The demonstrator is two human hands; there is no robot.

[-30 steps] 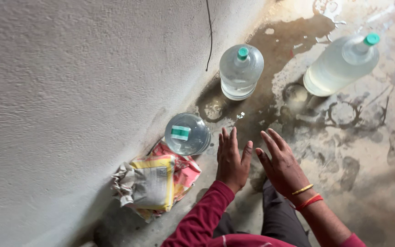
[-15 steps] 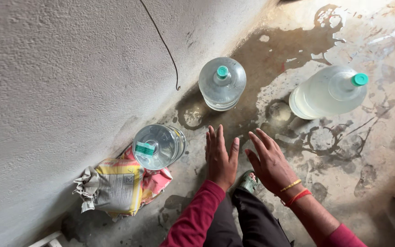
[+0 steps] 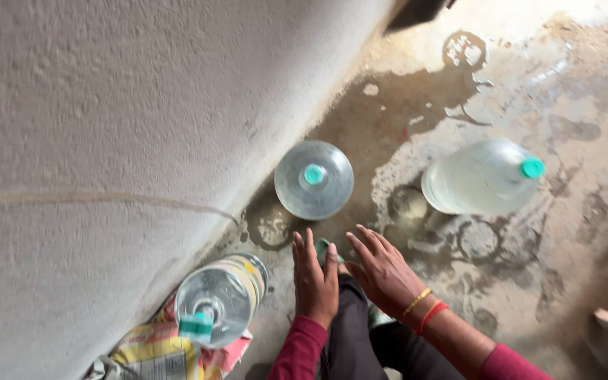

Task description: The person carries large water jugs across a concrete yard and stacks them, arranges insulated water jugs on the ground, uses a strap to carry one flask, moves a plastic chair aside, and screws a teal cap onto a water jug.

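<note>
Nearest the camera, the left hand (image 3: 314,281) and the right hand (image 3: 383,271) are held flat over the dark-trousered knees, fingers spread and grasping nothing; compared with a second ago both are kept in the same open, hovering pose, while the view has swung so that the bottles sit differently in the frame. Bangles are worn on the right wrist. A green-tipped shoe (image 3: 326,250) is glimpsed between the hands, mostly hidden. Just left of the left hand, a clear water bottle (image 3: 218,299) with a yellow label is seen standing on a crumpled printed sack (image 3: 156,355), which is now cut off by the lower edge. Farther on, a second clear bottle with a teal cap (image 3: 314,179) stands near the rough plastered wall (image 3: 128,119), untouched, and a third, tilted bottle (image 3: 480,177) is seen well apart on the wet concrete floor (image 3: 529,84). A pale wooden piece at the right edge is too cropped to be identified.
</note>
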